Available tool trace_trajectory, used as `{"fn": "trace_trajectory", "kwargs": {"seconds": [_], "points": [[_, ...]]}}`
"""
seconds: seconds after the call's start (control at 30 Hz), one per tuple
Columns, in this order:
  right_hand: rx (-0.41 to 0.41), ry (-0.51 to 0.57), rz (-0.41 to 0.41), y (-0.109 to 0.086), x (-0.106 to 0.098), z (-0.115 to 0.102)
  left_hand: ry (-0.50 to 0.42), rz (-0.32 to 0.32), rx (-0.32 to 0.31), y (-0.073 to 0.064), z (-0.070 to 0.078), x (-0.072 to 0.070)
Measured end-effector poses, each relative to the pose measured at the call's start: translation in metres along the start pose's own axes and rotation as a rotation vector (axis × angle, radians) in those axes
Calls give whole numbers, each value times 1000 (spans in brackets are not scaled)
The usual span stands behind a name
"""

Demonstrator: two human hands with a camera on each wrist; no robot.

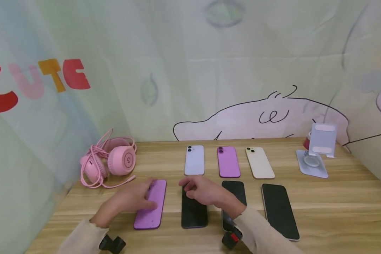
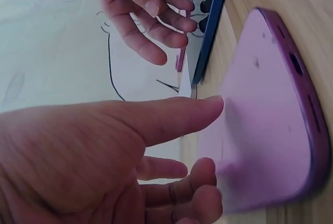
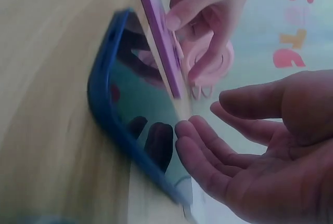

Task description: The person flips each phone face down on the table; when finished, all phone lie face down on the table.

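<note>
In the head view a purple phone [image 1: 153, 208] lies back up at the front left. My left hand [image 1: 131, 197] is over its left side, thumb across the back; in the left wrist view the thumb tip is at the purple phone [image 2: 265, 115], and I cannot tell whether it touches. Beside it a phone with a blue edge [image 1: 194, 211] lies with its dark screen up. My right hand [image 1: 206, 190] hovers over the far end of that phone, fingers loosely bent and holding nothing. The right wrist view shows those fingers reflected in the dark screen [image 3: 151, 94].
Two more dark-screened phones, one [image 1: 236, 192] partly under my right forearm and one [image 1: 280, 211] farther right. Behind lie a pale blue phone [image 1: 194, 160], a purple phone [image 1: 228, 162] and a cream phone [image 1: 260, 163]. Pink headphones [image 1: 122, 160] stand left, a pale blue stand [image 1: 322, 139] right.
</note>
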State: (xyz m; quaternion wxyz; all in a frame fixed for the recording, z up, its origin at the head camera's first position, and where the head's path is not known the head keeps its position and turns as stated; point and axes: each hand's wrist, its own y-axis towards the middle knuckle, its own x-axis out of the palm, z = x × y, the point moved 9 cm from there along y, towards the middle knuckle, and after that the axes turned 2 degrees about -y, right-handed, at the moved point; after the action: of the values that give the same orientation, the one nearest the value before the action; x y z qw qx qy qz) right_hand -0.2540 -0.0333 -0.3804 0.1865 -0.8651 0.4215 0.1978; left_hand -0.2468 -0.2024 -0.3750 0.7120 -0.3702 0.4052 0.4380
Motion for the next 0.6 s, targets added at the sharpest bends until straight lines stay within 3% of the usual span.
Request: {"fn": "trace_trajectory", "kwargs": {"seconds": [0.2,0.6], "points": [[35,9,20,-8,-17,18,11,-22,-14,12,17,9],[97,-59,41,-21,-36,32,-63,-61,153,30,56,25]]}}
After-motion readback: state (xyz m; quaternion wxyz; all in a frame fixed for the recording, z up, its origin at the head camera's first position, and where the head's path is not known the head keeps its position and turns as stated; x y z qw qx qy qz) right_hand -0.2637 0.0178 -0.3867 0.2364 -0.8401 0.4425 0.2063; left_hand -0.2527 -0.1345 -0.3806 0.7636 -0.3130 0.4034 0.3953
